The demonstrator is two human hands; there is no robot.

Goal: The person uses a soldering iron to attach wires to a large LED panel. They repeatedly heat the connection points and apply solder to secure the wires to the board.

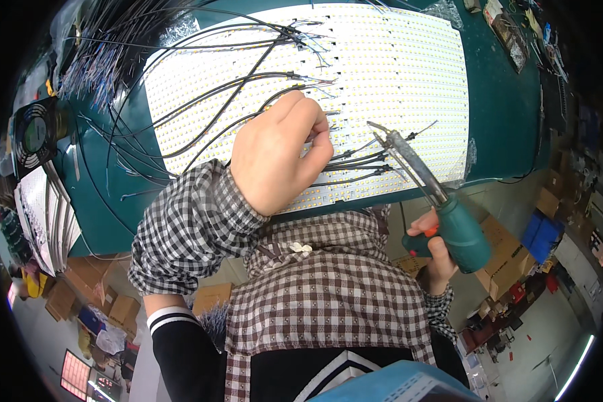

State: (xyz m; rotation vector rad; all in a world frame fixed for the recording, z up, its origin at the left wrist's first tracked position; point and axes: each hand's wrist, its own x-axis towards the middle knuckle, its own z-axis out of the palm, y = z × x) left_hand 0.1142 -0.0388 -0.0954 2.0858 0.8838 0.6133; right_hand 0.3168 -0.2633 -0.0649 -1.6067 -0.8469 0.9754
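White LED panels [409, 80] dotted with rows of small yellow chips lie side by side before me. Black cables [248, 82] with stripped, coloured wire ends run across them from the left toward a middle seam. Over that seam, my left hand [281, 151] is closed in a pinch; its fingers hide whatever they hold. Several more cables [358, 163] lie just right of it. My right hand [435, 251] grips a green soldering gun [463, 234] with an orange-red trigger. Its metal tip points up and left, over the panels, apart from my left hand.
The panels lie on a green table [502, 127]. At the far left is a bundle of thin wires [100, 53]; below it stand a black fan [37, 134] and a stack of white sheets [43, 218]. Cardboard boxes [506, 258] are on the floor.
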